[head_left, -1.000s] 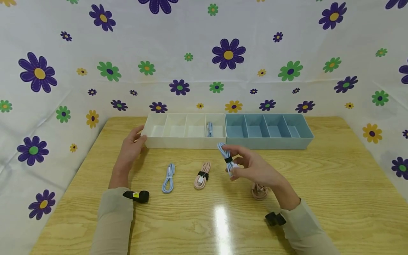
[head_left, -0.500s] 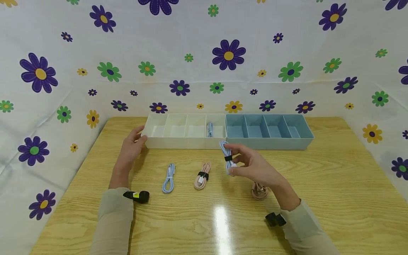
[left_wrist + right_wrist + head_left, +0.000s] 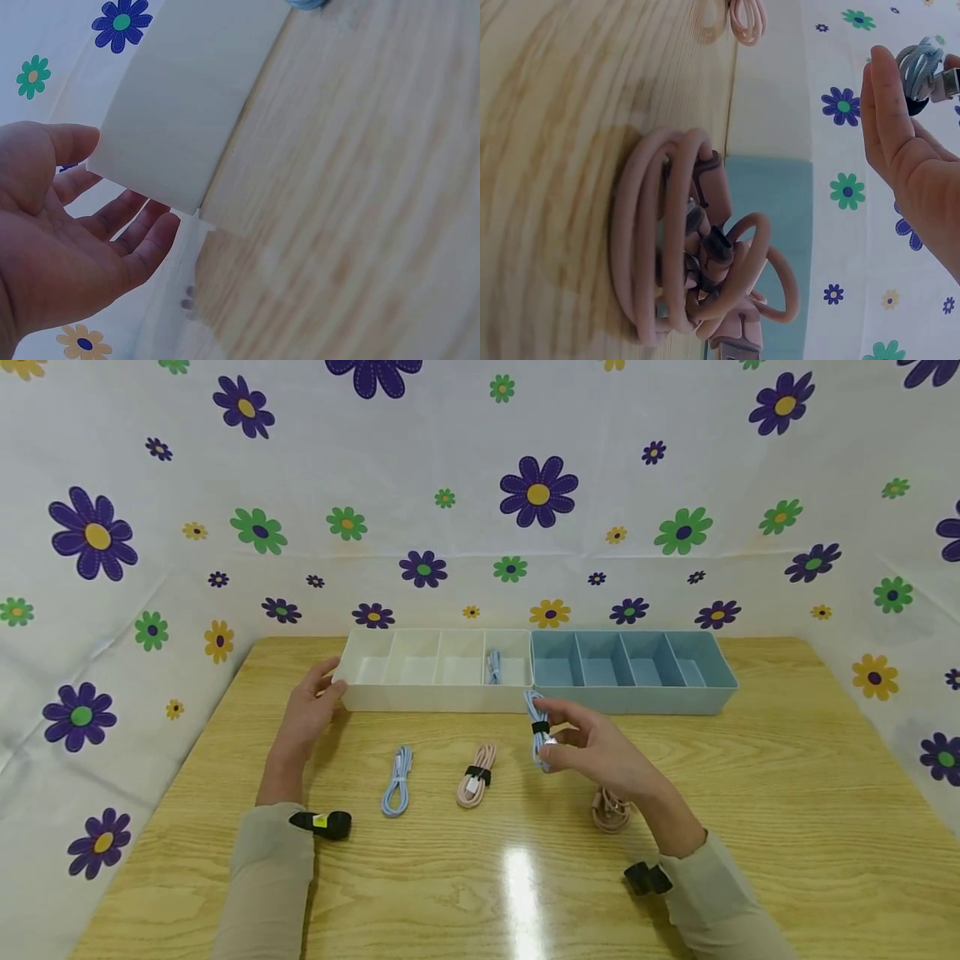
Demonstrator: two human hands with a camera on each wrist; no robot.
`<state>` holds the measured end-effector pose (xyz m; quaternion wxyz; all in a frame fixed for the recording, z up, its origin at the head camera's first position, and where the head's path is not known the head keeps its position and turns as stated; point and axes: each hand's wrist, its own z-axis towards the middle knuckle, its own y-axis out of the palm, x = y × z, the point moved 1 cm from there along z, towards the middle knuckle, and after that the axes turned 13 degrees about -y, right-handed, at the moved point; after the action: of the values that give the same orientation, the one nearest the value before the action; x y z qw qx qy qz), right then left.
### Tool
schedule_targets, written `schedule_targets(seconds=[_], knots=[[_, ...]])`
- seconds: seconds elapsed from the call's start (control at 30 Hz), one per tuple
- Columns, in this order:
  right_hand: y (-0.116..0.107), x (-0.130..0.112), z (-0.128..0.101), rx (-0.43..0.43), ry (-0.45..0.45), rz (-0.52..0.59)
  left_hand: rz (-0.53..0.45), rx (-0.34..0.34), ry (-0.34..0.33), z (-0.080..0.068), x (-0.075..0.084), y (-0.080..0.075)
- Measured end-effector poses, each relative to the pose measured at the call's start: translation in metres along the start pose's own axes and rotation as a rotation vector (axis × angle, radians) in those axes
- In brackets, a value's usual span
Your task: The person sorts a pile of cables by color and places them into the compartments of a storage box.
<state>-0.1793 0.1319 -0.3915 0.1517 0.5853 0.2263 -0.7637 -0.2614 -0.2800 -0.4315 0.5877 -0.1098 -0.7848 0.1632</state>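
Table (image 3: 750, 793): I see wood grain with glare.
White tray (image 3: 420, 693): four compartments; one blue cable in the rightmost.
Left hand (image 3: 311, 710): my fingers straight, relaxed, against the tray's left end.
Right hand (image 3: 600, 752): my fingers pinch the cable above the table, near the trays.
Cable (image 3: 537, 727): pale blue coil, black strap at mid-length.

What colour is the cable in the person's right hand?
Light blue, with a black strap round it. The cable in the right hand shows best in the head view.
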Motion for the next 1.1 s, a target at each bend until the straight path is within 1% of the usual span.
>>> schedule_targets(seconds=[0.07, 0.2, 0.3, 0.4, 0.63, 0.7, 0.93, 1.1], knots=[[0.0, 0.0008, -0.0009, 0.014, -0.001, 0.022, -0.005, -0.003, -0.005, -0.0005, -0.0004, 0.0001], [-0.0006, 0.0031, -0.0059, 0.051, 0.007, 0.027, -0.005, -0.022, -0.028, -0.0009, -0.0026, 0.0023], [-0.0011, 0.0045, -0.0089, 0.058, 0.008, 0.029, -0.011, -0.027, -0.045, 0.0, -0.0058, 0.003], [-0.0017, 0.0045, -0.0081, 0.058, -0.006, 0.052, -0.019, -0.019, -0.036, 0.0021, -0.0069, 0.0017], [-0.0028, 0.0033, -0.0053, 0.078, -0.038, 0.152, -0.01, -0.022, -0.02, -0.0008, 0.0027, 0.0004], [-0.0024, 0.0039, -0.0049, 0.089, -0.046, 0.173, -0.01, -0.023, -0.012, 0.0005, 0.0004, 0.0002], [-0.0022, 0.0032, -0.0019, 0.136, -0.043, 0.201, -0.004, -0.006, -0.009, -0.0003, -0.0011, -0.0012], [-0.0033, 0.0032, 0.0009, 0.179, -0.036, 0.203, -0.007, -0.002, -0.02, 0.0027, -0.0028, -0.0029]])
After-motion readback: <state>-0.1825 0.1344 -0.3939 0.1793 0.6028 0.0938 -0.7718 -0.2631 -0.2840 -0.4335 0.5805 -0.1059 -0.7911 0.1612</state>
